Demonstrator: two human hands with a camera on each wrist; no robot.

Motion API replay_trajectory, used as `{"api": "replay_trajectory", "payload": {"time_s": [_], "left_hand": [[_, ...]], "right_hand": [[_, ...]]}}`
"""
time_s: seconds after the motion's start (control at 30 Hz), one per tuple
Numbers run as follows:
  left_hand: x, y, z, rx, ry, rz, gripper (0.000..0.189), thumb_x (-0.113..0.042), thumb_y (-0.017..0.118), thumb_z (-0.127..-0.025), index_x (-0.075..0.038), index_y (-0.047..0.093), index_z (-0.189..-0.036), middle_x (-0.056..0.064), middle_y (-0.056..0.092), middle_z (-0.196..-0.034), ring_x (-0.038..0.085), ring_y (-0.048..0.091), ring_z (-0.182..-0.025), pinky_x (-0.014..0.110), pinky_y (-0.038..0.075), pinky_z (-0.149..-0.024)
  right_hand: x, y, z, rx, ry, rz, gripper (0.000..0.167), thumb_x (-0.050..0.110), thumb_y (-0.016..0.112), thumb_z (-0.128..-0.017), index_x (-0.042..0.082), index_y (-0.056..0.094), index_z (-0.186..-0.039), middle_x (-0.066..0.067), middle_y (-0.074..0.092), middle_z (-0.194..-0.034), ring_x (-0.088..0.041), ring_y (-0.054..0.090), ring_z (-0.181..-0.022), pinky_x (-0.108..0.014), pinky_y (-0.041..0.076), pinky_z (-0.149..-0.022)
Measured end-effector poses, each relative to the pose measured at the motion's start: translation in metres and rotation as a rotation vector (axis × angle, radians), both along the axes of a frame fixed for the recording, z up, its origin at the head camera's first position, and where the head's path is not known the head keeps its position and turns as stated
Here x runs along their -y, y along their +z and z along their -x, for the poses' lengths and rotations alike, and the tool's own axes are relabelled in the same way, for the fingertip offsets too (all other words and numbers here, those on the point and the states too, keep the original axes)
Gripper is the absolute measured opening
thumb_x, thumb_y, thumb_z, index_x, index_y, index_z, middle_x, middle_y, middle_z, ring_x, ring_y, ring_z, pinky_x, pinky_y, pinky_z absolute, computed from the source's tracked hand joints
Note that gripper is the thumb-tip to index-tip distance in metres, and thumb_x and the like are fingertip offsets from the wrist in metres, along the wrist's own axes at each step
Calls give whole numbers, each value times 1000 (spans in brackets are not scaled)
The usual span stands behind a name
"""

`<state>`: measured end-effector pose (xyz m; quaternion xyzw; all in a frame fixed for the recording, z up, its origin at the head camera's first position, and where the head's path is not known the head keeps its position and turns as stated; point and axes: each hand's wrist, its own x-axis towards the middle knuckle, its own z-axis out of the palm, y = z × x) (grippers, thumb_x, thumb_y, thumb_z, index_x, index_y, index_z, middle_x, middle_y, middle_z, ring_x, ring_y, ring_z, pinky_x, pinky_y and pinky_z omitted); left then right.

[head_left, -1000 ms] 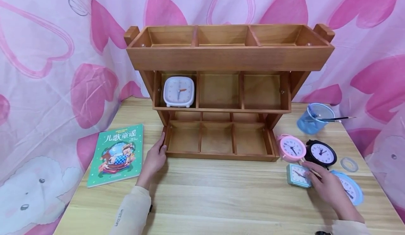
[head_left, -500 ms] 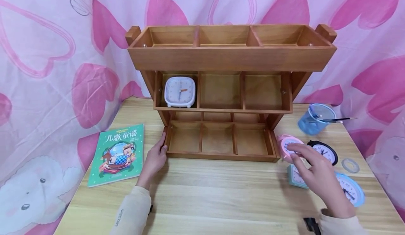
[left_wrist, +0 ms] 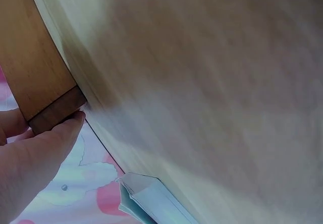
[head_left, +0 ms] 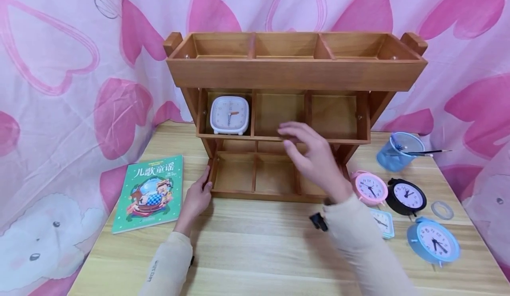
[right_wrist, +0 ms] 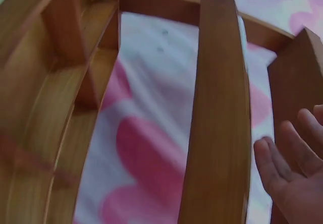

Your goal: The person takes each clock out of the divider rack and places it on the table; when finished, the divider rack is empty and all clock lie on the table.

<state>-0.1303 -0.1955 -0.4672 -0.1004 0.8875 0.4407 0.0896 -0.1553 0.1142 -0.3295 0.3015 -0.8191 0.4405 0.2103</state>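
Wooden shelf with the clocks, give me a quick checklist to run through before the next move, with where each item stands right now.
1. Wooden shelf steadied: ok, the left hand grips its lower left corner.
2. Right hand free: ok, fingers spread and holding nothing, in front of the middle tier.
3. Middle tier has room: ok, only the white clock sits in its left compartment; the other two are bare.
4. Clocks within reach: ok, the pink clock, black clock and blue clock sit on the table right of the shelf.
5. Small teal clock: cannot tell how it lies, the sleeve partly hides it.
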Motion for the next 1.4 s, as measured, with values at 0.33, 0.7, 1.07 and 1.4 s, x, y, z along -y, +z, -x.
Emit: {"api": "replay_trajectory", "payload": {"time_s": [0.33, 0.7, 1.07, 1.4], "left_hand": [[-6, -1, 3, 0, 21, -16, 54, -18, 40, -107, -26, 24, -158, 15, 26, -161, 36, 26, -147, 55, 28, -116], [-6, -3, 4, -15, 31, -35, 53, -17, 42, -107, -25, 28, -157, 12, 28, -161, 34, 26, -147, 52, 24, -118], [0, -1, 5, -41, 34, -31, 53, -17, 44, -106, -25, 30, -156, 13, 31, -160, 33, 28, -147, 50, 24, -119], [1, -2, 3, -12, 45, -50, 55, -16, 42, -106, -26, 27, -158, 12, 28, -162, 35, 26, -147, 52, 23, -119]], "right_hand": [[74, 17, 59, 112, -30, -163, 46, 19, 60, -97, 7, 54, -141, -10, 48, -149, -24, 45, -137, -39, 35, -115], [102, 22, 79, 276, -139, -385, 73, 35, 57, -96, 7, 26, -156, -9, 29, -159, -33, 28, -144, -55, 13, -120], [106, 29, 81, 275, -106, -382, 68, 31, 65, -92, 7, 33, -147, -11, 40, -148, -31, 36, -127, -50, 24, -111], [101, 29, 85, 257, -19, -344, 56, 23, 63, -95, 15, 38, -144, -9, 53, -137, -24, 50, -118, -46, 24, -111]]}}
